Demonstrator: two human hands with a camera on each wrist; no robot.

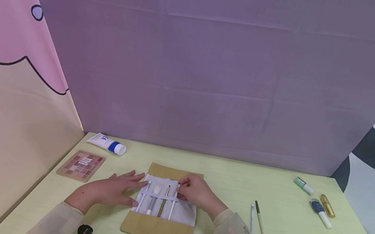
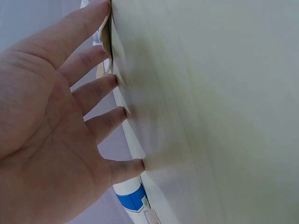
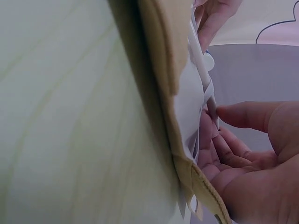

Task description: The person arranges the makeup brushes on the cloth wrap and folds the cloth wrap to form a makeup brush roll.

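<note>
A tan fabric pouch point(image 1: 157, 230) lies unfolded on the table, with a pale lining crossed by a thin elastic band point(image 1: 159, 196). Tucked beneath the band are a white pen point(image 1: 145, 192), a thicker grey-and-white pen point(image 1: 153, 200) and a gold-brown pencil point(image 1: 163, 202). At the pouch's right side, my right hand point(image 1: 197, 191) pinches the upper end of a slim white pencil point(image 1: 172, 207) that passes under the band. In the right wrist view, thumb and fingers meet near its small dark tip. My left hand point(image 1: 112, 189) spreads its fingers, thumb and fingertips along the pouch's left edge.
A white tube point(image 1: 106, 143) with a blue band and a makeup palette point(image 1: 81, 165) lie at left. Right of the right forearm are a white pencil point(image 1: 252, 217) and a dark brush point(image 1: 260, 223). Several small bottles, including a dark-blue one point(image 1: 320, 213), lie far right.
</note>
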